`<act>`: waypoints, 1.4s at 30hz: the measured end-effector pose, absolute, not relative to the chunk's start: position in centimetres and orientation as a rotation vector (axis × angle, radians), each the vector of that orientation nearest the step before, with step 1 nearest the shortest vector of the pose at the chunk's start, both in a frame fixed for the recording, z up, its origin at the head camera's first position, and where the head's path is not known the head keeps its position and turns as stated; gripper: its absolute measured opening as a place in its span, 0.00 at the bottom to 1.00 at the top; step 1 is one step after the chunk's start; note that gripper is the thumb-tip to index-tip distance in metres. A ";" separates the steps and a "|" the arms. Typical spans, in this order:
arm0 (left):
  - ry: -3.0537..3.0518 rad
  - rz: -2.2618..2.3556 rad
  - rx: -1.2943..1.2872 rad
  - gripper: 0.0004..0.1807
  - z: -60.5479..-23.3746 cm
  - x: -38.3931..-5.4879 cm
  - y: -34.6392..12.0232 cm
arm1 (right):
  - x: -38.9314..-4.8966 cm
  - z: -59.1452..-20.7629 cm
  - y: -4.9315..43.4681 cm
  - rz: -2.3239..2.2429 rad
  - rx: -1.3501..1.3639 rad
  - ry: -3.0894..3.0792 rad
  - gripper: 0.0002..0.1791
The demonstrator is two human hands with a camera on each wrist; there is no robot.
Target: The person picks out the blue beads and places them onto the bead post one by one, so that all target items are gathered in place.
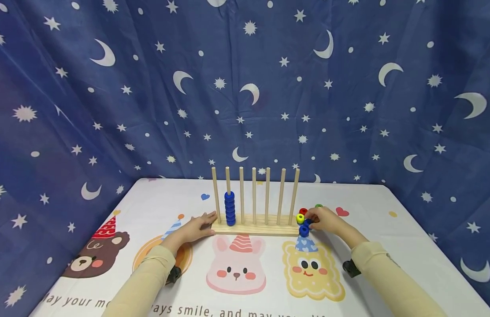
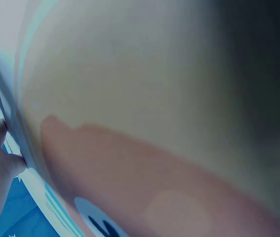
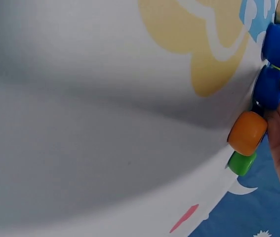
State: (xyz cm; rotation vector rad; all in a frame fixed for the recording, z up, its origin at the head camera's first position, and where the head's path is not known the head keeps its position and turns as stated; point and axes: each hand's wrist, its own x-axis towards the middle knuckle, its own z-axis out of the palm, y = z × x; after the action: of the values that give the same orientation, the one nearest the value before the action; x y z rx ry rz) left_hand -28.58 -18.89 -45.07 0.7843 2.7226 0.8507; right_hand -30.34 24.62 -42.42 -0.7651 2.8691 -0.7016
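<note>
A wooden peg rack [image 1: 254, 229] has several upright rods, and several blue beads [image 1: 230, 209] are stacked on the second rod from the left. My left hand [image 1: 195, 228] rests against the left end of its base, fingers extended. At the right end, my right hand [image 1: 326, 220] reaches into a small heap of loose beads. Its thumb and fingertips pinch a blue bead [image 3: 269, 88], seen in the right wrist view. Another blue bead [image 1: 304, 231], a yellow bead [image 1: 300, 218] and a red bead [image 1: 303, 211] lie close by. An orange bead [image 3: 248, 132] sits beside the fingers.
Behind the right hand a green bead [image 1: 318, 205] shows partly. The white tablecloth [image 1: 364, 202] carries printed cartoon animals and lettering. A blue curtain [image 1: 245, 88] with moons and stars hangs behind the table's far edge.
</note>
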 end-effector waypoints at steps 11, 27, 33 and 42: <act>2.734 0.839 0.751 0.31 -45.2 -28.6 -18.8 | -30.4 -42.5 24.0 -0.618 -0.824 2.839 0.10; 2.727 0.880 0.695 0.31 -45.0 -28.6 -18.5 | -30.5 -42.6 25.1 -0.718 -0.798 2.902 0.10; 2.729 0.875 0.706 0.31 -45.2 -28.6 -18.7 | -30.4 -42.4 24.9 -0.762 -0.837 2.942 0.10; 2.707 0.935 0.731 0.33 -45.3 -28.7 -18.9 | -29.7 -42.3 24.6 -0.955 -0.923 2.964 0.12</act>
State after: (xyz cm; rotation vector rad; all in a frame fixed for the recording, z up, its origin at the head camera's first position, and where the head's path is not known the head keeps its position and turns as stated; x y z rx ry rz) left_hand -28.75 -18.86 -45.32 0.7310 2.7067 0.9353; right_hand -29.73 24.58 -42.32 -0.9231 2.9641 -0.9552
